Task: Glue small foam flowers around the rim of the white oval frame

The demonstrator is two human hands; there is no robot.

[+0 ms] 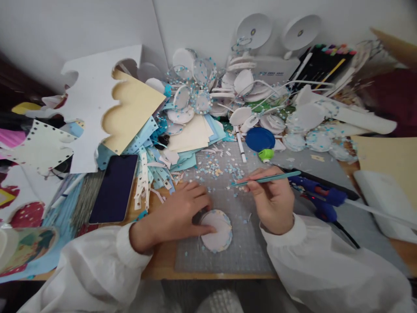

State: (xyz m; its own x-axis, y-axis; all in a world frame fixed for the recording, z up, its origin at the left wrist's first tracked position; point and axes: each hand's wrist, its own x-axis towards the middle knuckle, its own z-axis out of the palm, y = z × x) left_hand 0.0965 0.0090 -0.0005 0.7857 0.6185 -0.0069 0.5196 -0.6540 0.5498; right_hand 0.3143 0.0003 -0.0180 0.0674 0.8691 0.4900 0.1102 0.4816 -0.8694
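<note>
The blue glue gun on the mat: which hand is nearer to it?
Right. The right hand, holding a thin teal stick, is just beside the glue gun; the left hand presses a paper disc farther away.

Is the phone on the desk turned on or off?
Screen off, it seems: the phone lies flat left of the left hand, its screen plain dark.

Single head-worn view, aimed forward and down, close over the cutting mat; wall seen at top, sleeves at bottom edge.
</note>
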